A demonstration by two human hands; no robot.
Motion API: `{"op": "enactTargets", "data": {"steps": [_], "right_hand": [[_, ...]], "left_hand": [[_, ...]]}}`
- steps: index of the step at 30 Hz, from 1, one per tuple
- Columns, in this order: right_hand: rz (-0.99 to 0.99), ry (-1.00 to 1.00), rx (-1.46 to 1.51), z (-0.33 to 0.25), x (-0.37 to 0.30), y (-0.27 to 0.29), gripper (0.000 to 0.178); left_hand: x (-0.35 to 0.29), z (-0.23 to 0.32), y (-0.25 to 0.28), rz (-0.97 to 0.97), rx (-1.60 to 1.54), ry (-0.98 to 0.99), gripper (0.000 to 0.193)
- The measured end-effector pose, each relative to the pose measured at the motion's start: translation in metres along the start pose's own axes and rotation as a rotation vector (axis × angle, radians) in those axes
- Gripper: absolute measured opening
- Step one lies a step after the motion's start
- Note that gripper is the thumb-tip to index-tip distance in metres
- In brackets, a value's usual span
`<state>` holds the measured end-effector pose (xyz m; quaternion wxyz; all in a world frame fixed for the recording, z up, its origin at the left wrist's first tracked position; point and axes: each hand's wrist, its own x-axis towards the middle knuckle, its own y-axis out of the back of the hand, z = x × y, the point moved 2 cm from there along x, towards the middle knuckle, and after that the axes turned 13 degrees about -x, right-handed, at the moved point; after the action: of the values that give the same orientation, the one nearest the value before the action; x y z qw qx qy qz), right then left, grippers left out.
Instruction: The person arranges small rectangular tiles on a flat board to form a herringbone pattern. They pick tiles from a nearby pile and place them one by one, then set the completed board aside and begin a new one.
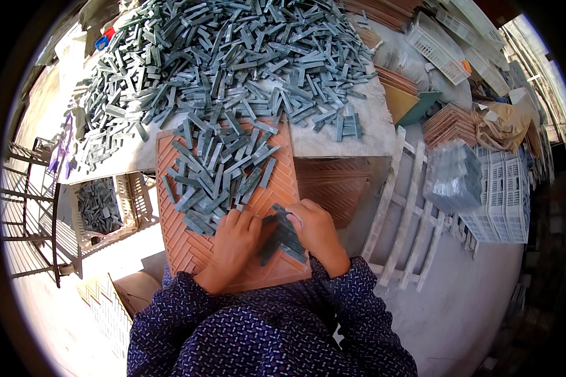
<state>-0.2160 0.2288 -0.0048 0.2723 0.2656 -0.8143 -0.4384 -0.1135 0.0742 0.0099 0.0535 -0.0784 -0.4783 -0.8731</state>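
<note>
A terracotta-coloured tray (170,157) with a raised herringbone pattern leans from my lap to the table edge. Loose grey-green stone strips (217,166) are heaped on its upper part. At its lower right, several dark strips (271,246) lie in the pattern's slots. My left hand (238,237) is closed at the lower edge of the heap, its fingers curled down; what they hold is hidden. Over the laid strips, my right hand (317,231) pinches a dark stone strip (280,212) between thumb and fingers.
A large pile of stone strips (233,56) covers the pale table (346,141). Below left stands a crate (127,201) of strips. Stacked patterned trays (333,182) sit under the table. To the right are a slatted pallet (399,207) and white plastic crates (500,195).
</note>
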Motion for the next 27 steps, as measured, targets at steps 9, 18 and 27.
{"op": "enactTargets", "data": {"steps": [9,18,27], "right_hand": [[0.023,-0.043,0.041,-0.003,-0.005,0.003,0.021],[0.041,-0.043,0.095,-0.006,0.009,0.013,0.014],[-0.003,-0.129,-0.096,-0.014,0.074,-0.022,0.049]], "left_hand": [[-0.021,0.003,-0.017,0.032,-0.271,0.101,0.024],[-0.026,0.005,-0.028,-0.048,-0.27,0.128,0.041],[-0.019,-0.008,-0.009,0.151,-0.26,0.17,0.03]]}}
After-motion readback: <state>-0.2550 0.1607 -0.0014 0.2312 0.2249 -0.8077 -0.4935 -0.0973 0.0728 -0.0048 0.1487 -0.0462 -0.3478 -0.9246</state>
